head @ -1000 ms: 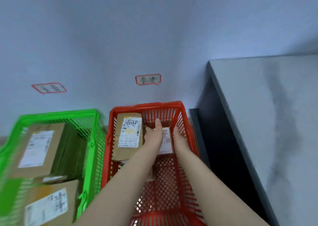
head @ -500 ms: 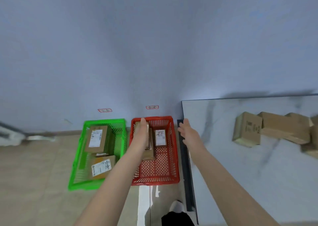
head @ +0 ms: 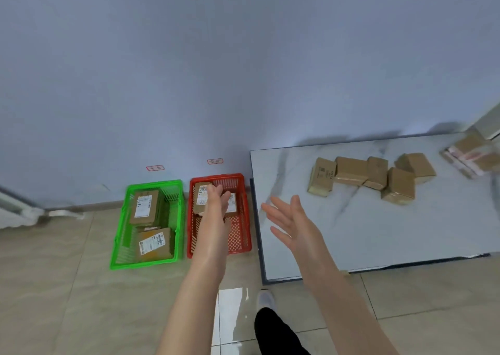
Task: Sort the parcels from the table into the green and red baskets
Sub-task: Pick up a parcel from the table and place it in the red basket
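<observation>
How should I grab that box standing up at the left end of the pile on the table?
Probably from above, at its top edge: the upright box stands tall with its top free. Its right side touches the next parcel, so fingers would not fit there. Put a thumb on the printed near face, fingers behind. The open right hand is nearest.

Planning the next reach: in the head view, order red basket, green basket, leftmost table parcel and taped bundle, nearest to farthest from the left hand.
From the left hand:
1. red basket, under the hand
2. green basket, to its left
3. leftmost table parcel, to the right
4. taped bundle, far right
</observation>
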